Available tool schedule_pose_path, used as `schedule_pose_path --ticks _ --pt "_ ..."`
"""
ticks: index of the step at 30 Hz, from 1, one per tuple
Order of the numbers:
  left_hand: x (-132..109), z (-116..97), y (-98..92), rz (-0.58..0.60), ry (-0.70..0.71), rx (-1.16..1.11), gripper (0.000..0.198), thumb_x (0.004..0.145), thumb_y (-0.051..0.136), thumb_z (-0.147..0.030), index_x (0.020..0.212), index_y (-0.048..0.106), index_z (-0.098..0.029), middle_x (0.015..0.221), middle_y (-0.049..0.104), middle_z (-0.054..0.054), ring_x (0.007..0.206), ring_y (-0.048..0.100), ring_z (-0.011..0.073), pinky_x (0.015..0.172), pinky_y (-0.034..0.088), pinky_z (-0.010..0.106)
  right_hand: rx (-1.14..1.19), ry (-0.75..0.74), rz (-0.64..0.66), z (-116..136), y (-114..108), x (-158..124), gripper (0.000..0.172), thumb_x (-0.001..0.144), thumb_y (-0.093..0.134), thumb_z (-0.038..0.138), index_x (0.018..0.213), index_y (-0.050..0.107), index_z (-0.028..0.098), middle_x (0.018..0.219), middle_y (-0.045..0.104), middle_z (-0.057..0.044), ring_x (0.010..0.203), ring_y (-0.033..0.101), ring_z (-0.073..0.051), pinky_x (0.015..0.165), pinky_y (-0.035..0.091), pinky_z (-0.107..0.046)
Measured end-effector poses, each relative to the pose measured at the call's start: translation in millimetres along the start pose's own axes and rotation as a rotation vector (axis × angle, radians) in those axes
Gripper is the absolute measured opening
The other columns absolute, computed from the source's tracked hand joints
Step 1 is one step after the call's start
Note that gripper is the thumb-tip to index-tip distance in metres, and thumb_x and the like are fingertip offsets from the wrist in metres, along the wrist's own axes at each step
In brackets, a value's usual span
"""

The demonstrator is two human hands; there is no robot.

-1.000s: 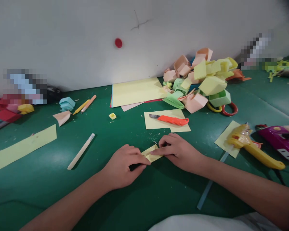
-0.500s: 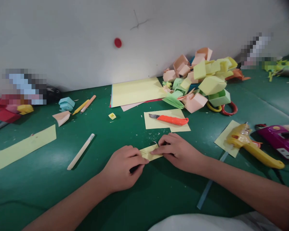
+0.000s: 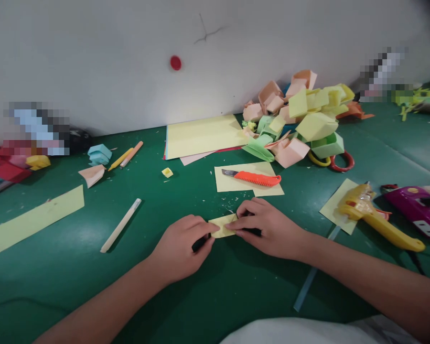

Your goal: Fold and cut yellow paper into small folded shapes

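A small folded piece of pale yellow paper (image 3: 222, 225) lies on the green table between my two hands. My left hand (image 3: 184, 246) grips its left end, the index fingertip pressing on top. At the other end, my right hand (image 3: 265, 227) pinches the paper with bent fingers, its index finger lying over the upper face. Just beyond my hands, an orange utility knife (image 3: 256, 178) with its blade out rests on a yellow paper sheet (image 3: 229, 185). A tiny yellow paper box (image 3: 167, 172) sits farther left.
A white stick-like pen (image 3: 121, 225) and a yellow strip (image 3: 36, 220) lie left. Folded paper pieces (image 3: 317, 125) are heaped at the back right beside scissors handles (image 3: 342, 162). A yellow glue gun (image 3: 383, 220) with a blue glue stick (image 3: 306, 289) stands right, near a purple device (image 3: 415, 210).
My left index finger has moved onto the top of the folded paper, and the left thumb has drawn back from its lower edge. The right hand has barely shifted.
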State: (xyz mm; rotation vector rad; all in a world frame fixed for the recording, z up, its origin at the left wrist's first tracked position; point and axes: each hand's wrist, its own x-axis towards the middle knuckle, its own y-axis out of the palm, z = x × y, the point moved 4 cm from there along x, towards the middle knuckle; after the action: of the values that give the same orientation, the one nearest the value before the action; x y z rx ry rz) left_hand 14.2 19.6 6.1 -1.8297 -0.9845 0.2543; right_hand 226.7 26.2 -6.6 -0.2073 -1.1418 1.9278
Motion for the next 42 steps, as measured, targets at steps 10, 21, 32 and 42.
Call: schedule_pose_path --ticks 10,21,32,42 --pt "-2.4 -0.1 -1.2 -0.001 -0.355 -0.105 0.024 0.085 0.064 -0.022 0.108 0.069 -0.027 0.087 0.073 -0.003 0.071 0.062 0.0153 0.059 0.047 0.026 -0.007 -0.016 -0.014 -1.4 1.0 -0.9 0.026 0.096 0.061 0.021 0.116 0.075 0.029 0.098 0.061 -0.007 0.089 0.054 -0.02 0.083 0.043 -0.039" --pt "0.1 -13.1 2.2 0.044 -0.24 -0.123 0.014 0.084 0.063 -0.015 0.08 0.071 -0.026 0.078 0.073 -0.006 0.07 0.062 0.0142 0.069 0.039 0.032 -0.036 -0.023 -0.007 -1.5 1.8 -0.1 0.028 0.099 0.056 0.022 0.117 0.075 0.031 0.094 0.06 -0.006 0.085 0.054 -0.019 0.081 0.043 -0.037" --pt "-5.3 -18.1 7.5 -0.007 0.035 -0.013 0.015 0.095 0.058 -0.019 0.091 0.071 -0.024 0.08 0.073 -0.004 0.072 0.061 0.0141 0.067 0.037 0.033 -0.034 -0.01 0.019 -2.4 2.0 -0.1 0.028 0.099 0.057 0.022 0.118 0.075 0.033 0.095 0.06 -0.006 0.086 0.054 -0.019 0.082 0.043 -0.037" --pt "-6.4 -21.3 3.2 0.019 0.221 0.148 0.017 0.095 0.057 -0.017 0.091 0.073 -0.021 0.08 0.066 0.003 0.073 0.054 0.016 0.067 0.041 0.034 -0.042 -0.027 0.024 -1.2 1.1 0.4 0.031 0.099 0.055 0.019 0.12 0.074 0.033 0.096 0.059 -0.006 0.087 0.053 -0.019 0.081 0.042 -0.036"
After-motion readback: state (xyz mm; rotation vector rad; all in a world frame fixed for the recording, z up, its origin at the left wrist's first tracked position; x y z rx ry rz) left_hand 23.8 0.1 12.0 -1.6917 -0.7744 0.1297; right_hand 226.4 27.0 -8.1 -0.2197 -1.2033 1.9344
